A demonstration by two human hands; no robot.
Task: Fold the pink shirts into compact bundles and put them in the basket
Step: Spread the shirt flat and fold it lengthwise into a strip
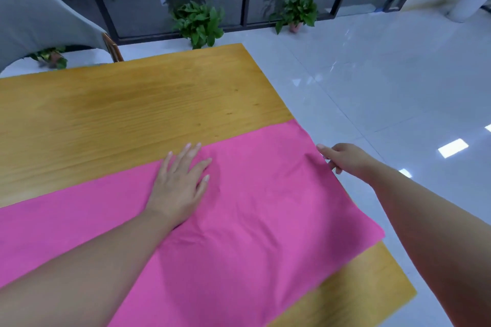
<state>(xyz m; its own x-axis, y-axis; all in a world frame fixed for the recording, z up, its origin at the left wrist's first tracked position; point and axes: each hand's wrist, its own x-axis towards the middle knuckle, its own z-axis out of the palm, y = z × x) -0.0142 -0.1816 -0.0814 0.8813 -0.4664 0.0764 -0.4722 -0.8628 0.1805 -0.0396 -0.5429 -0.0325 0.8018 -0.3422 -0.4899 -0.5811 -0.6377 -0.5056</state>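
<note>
A pink shirt [255,210] lies spread flat as a long band across the wooden table [127,103], reaching from the left edge of view to the table's right side, where it hangs a little over the edge. My left hand [180,180] rests palm down with straight fingers on the shirt near its far edge. At the shirt's right edge my right hand [342,158] pinches the fabric, fingers curled under the hem over the table's side. No basket is in view.
A grey chair [42,21] stands at the table's far left corner. Potted green plants [199,21] line the glass wall behind. Glossy white floor [385,74] lies to the right of the table.
</note>
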